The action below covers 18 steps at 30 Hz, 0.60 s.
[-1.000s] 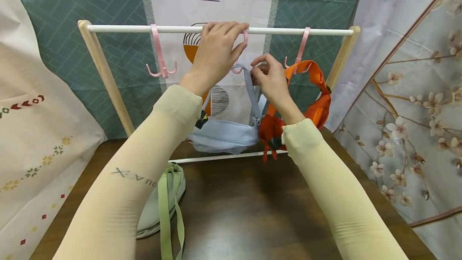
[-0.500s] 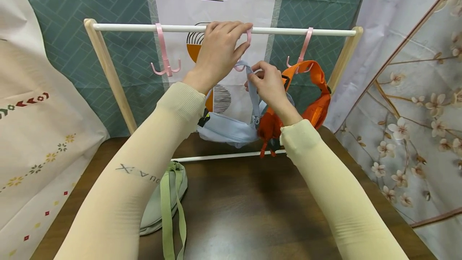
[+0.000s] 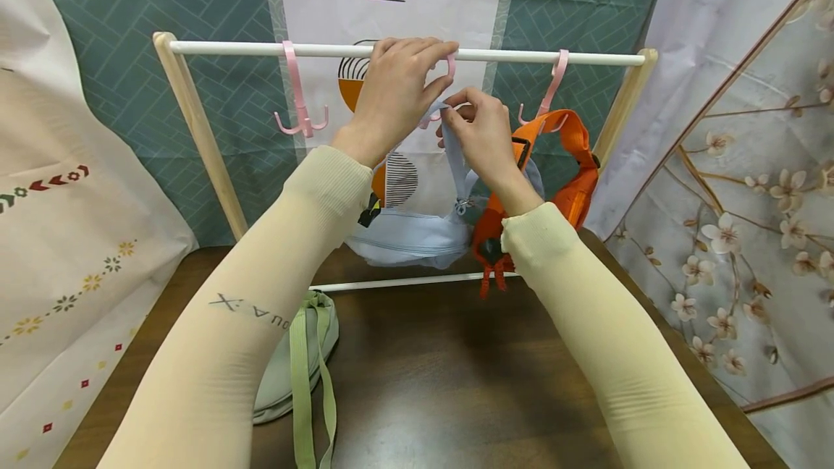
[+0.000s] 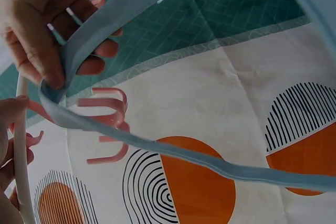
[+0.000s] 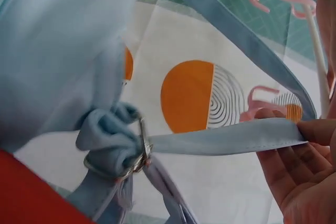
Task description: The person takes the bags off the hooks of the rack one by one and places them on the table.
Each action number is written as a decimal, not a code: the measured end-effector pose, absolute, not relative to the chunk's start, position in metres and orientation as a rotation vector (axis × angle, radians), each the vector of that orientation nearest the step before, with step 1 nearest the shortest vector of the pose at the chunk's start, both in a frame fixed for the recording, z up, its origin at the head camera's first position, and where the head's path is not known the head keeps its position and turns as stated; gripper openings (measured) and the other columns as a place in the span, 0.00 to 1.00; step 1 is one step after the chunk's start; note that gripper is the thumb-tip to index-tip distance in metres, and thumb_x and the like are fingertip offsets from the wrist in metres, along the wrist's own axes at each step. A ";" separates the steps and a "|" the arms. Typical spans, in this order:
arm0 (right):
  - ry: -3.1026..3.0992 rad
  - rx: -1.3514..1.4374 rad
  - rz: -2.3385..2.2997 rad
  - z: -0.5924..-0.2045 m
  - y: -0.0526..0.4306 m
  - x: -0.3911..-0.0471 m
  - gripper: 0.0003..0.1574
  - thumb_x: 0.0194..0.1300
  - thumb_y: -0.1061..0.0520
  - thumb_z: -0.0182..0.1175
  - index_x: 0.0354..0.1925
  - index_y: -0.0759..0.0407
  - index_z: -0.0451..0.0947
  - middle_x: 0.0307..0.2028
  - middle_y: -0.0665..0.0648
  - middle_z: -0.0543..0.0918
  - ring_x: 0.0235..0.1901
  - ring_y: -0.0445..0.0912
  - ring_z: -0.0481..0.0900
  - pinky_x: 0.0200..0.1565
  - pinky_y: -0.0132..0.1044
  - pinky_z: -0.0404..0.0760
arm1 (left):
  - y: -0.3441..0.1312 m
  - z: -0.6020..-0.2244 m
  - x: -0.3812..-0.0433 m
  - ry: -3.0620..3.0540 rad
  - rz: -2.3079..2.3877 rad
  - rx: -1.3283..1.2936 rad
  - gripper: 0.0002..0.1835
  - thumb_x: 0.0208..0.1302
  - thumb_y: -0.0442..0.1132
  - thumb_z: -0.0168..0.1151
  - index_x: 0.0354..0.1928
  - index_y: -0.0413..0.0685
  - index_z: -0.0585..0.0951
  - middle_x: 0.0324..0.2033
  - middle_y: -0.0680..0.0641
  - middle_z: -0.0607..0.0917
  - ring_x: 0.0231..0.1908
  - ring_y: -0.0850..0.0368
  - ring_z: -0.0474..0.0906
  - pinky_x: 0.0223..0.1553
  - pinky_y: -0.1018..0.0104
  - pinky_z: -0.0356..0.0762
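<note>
My left hand reaches over the white rail, its fingers curled over the top. Thumb and forefinger hold the upper part of the middle pink hook, most of which the hand hides. In the left wrist view its prongs show. My right hand pinches the light blue strap between thumb and fingers, just right of those prongs. The strap forms a raised loop there. Below hangs its pale blue bag, with a metal ring where strap and bag join.
An orange bag hangs from the right pink hook, close beside my right forearm. Another pink hook is at left. A green bag with long straps lies on the brown table. Wooden posts carry the rail.
My right hand has come left and up to the light blue strap, pinched it and lifted it at the middle hook. My left hand keeps its place on the rail.
</note>
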State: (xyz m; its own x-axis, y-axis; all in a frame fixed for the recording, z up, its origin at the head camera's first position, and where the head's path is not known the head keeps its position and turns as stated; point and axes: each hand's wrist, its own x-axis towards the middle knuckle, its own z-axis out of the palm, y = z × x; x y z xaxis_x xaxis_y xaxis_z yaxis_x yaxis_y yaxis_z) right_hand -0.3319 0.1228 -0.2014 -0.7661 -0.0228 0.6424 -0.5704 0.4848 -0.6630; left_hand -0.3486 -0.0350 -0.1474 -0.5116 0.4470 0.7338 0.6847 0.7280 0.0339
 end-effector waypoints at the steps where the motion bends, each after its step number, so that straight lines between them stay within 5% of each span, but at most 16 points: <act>1: -2.168 0.500 1.258 -0.201 0.121 -0.331 0.08 0.76 0.62 0.61 0.47 0.66 0.82 0.32 0.63 0.90 0.25 0.44 0.88 0.35 0.35 0.86 | -0.035 -0.147 -0.349 -2.197 -0.417 -0.851 0.23 0.78 0.48 0.60 0.71 0.55 0.78 0.65 0.53 0.82 0.68 0.54 0.74 0.72 0.59 0.58; 11: -2.190 0.531 1.250 -0.201 0.113 -0.326 0.06 0.75 0.65 0.60 0.46 0.66 0.82 0.33 0.63 0.90 0.26 0.47 0.88 0.34 0.35 0.85 | -0.038 -0.148 -0.348 -2.188 -0.345 -0.895 0.24 0.82 0.50 0.51 0.74 0.52 0.74 0.68 0.51 0.79 0.70 0.55 0.71 0.74 0.59 0.55; 18: -2.190 0.568 1.247 -0.201 0.107 -0.319 0.07 0.75 0.65 0.60 0.46 0.65 0.83 0.33 0.62 0.90 0.27 0.46 0.88 0.34 0.34 0.85 | -0.047 -0.150 -0.340 -2.299 -0.293 -0.912 0.30 0.85 0.52 0.42 0.82 0.56 0.59 0.79 0.47 0.62 0.80 0.54 0.52 0.79 0.58 0.33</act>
State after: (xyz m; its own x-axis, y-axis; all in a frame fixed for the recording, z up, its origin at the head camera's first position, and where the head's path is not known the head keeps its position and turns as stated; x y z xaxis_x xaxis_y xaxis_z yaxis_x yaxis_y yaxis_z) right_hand -0.3189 0.1073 -0.2013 -0.7590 -0.0892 0.6449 -0.6002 0.4798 -0.6400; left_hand -0.3402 -0.0466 -0.1500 -0.5549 0.5353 0.6368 0.6780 0.7346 -0.0266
